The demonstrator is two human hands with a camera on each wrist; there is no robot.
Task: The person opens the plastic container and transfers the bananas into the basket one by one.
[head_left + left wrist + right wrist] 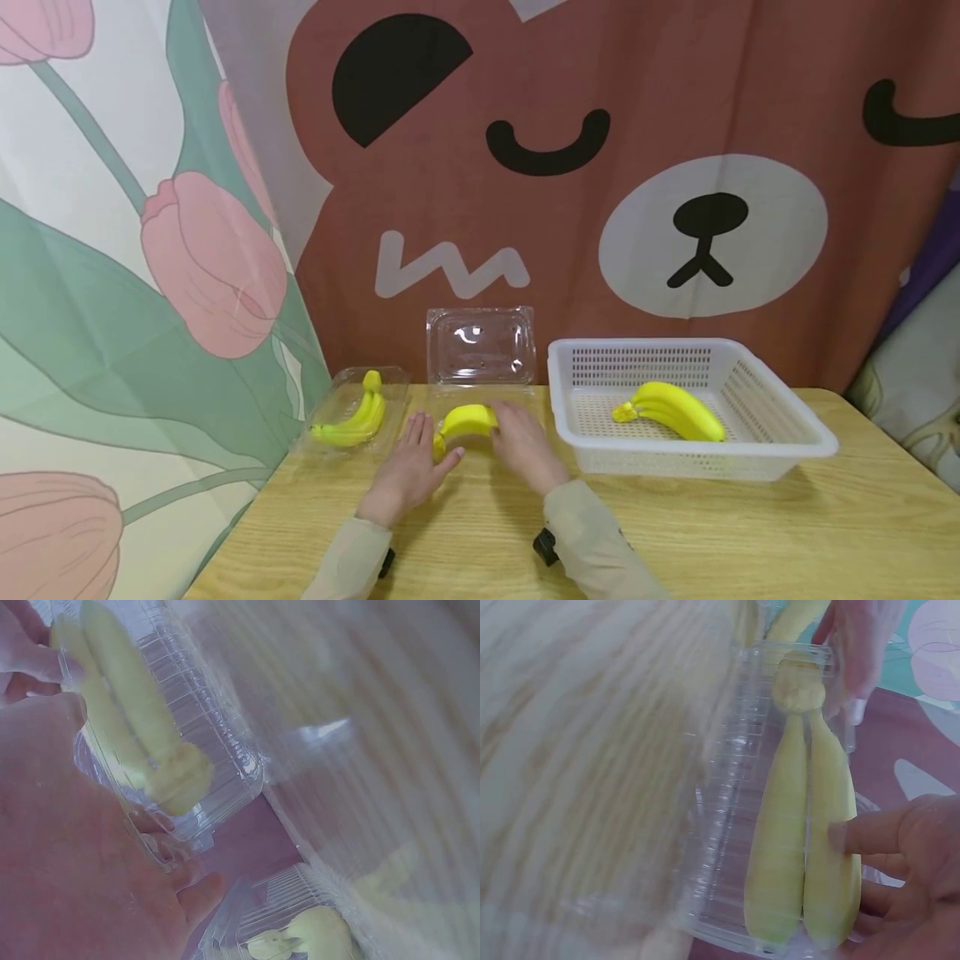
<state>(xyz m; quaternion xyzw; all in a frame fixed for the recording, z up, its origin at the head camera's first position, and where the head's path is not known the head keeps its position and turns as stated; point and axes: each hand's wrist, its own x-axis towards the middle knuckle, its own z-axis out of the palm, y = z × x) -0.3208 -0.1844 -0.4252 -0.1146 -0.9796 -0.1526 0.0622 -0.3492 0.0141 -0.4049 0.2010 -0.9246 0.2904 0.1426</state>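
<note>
A small yellow banana bunch (468, 418) lies in the base of a clear plastic clamshell box, its lid (482, 346) standing raised at the back. My right hand (525, 446) holds the bunch at its right end, with the thumb (870, 831) on the near banana and the other fingers round the far side. At the box's left end is my left hand (408, 471), its fingers stretched forward along the wall and the thumb pointing toward the bunch. The stem end (799, 688) points toward the left hand.
A second clear box (401, 379) with a banana bunch (356, 425) inside is on the left. To the right stands a white perforated basket (697, 447) holding another banana bunch (675, 408). The wooden table (480, 550) backs onto a bear-print curtain (570, 217).
</note>
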